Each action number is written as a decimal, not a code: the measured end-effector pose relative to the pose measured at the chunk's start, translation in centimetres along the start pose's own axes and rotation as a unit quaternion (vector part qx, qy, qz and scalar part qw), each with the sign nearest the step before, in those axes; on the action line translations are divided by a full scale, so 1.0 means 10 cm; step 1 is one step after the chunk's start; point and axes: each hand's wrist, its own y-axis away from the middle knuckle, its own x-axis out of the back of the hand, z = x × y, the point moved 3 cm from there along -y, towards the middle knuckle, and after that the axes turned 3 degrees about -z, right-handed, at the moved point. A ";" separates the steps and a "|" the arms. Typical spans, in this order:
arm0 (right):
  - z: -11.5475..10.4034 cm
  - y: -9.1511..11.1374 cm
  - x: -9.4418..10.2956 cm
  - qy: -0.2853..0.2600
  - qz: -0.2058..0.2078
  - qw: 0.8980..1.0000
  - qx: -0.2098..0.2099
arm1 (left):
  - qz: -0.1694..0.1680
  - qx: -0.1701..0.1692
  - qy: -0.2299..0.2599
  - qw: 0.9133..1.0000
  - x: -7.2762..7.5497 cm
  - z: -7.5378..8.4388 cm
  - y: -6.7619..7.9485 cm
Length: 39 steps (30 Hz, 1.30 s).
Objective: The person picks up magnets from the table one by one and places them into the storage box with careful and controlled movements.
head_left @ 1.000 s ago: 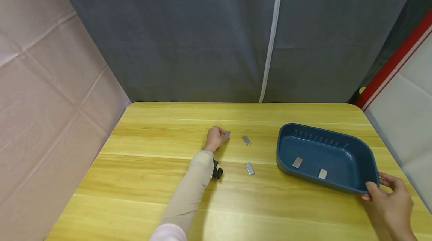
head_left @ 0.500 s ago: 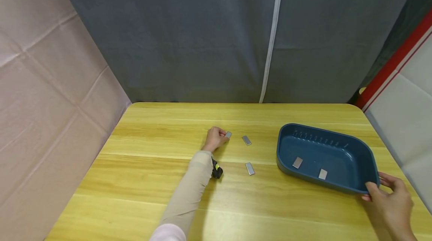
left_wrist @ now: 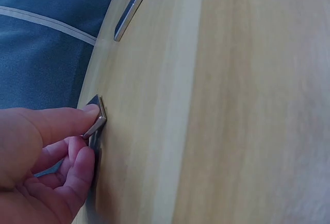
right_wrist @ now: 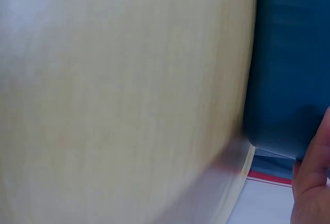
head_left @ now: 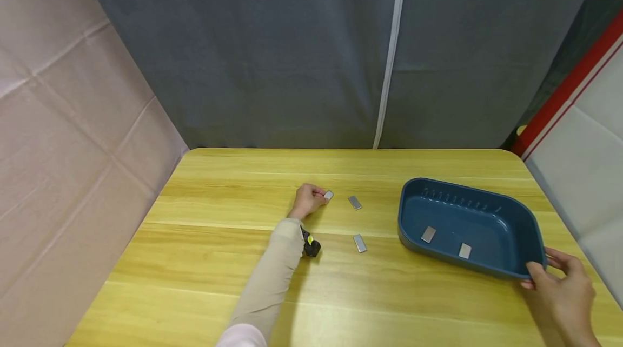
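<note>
Between thumb and fingers, my left hand (head_left: 307,201) pinches a small silver rectangular metal block (left_wrist: 98,118), tilted close over the table. Two similar blocks lie flat to its right: one nearby, the farther block (head_left: 355,202), and a nearer block (head_left: 359,243). At the right stands a dark blue plastic basin (head_left: 501,266). Inside it, on the floor, rest a silver block (head_left: 429,234) and a paler block (head_left: 465,251). My right hand (head_left: 564,287) grips the basin's near right corner, thumb over the rim and fingers outside.
The wood-grain table (head_left: 204,260) ends at a far edge against a grey curtain (head_left: 272,66). A pinkish cloth wall (head_left: 73,147) runs along the left. White sheeting with a red band (head_left: 564,87) borders the right. A black wrist camera (head_left: 311,245) sits on my left wrist.
The block in my left fingers has turned slightly, its face now looking lighter, and my left hand has shifted a touch. My right hand and the basin stay where they were.
</note>
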 end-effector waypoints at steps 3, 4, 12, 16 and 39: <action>0.00 0.00 0.00 0.005 0.005 1.000 0.000 | 0.001 0.002 0.003 1.000 0.00 -0.01 -0.01; -0.01 0.00 0.00 0.004 0.006 1.000 0.001 | 0.001 0.003 0.004 1.000 0.00 -0.01 -0.01; 0.00 0.00 0.00 -0.004 0.000 1.000 -0.002 | -0.016 0.007 0.010 1.000 0.00 -0.01 0.00; 0.01 0.00 0.00 -0.009 -0.002 1.000 -0.004 | -0.023 0.005 0.002 1.000 0.00 0.00 0.01; -0.01 0.00 -0.01 0.024 0.003 1.000 -0.014 | -0.008 0.026 0.041 0.999 -0.02 -0.06 0.01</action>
